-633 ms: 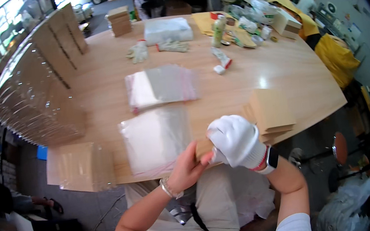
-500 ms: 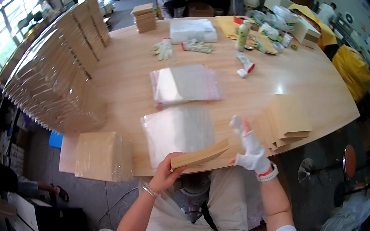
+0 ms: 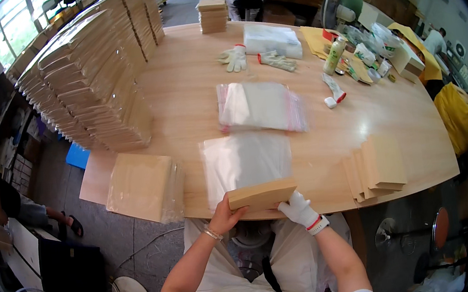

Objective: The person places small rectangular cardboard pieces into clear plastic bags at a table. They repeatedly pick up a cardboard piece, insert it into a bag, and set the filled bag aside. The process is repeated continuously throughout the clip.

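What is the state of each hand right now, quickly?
Left bare hand: closed, holding a tan rectangular stack of flat pieces.
Right white-gloved hand: at the stack's right end; grip cannot be told.

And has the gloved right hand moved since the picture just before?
Yes: the right hand has moved left, farther from the tan stack beyond it, in to the held bundle.
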Tool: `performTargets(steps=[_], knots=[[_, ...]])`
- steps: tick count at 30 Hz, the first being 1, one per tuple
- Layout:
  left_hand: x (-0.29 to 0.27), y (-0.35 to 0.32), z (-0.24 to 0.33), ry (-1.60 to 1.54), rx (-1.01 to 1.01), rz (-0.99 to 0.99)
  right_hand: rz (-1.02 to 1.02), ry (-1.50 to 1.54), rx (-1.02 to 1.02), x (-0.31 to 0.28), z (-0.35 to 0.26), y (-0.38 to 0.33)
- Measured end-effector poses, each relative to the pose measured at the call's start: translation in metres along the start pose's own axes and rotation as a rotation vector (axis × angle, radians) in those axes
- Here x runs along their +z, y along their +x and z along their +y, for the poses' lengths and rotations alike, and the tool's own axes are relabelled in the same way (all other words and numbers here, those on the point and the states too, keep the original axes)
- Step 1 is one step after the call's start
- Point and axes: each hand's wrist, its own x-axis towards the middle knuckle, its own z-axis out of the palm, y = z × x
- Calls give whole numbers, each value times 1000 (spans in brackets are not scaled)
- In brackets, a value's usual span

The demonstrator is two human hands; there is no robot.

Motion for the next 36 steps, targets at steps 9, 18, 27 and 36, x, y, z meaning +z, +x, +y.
performTargets(steps=[9, 18, 27, 36], knots=[[83, -6, 61, -342, -90, 70, 414, 508, 29, 5, 14, -97], [32, 22, 23, 1126, 83, -32, 518, 870, 160, -19, 50, -134], [35, 42, 2, 1315, 222, -55, 256, 802, 119, -21, 46, -120], [38, 45, -5, 1475, 248, -96, 113, 791, 298, -7, 34, -105]])
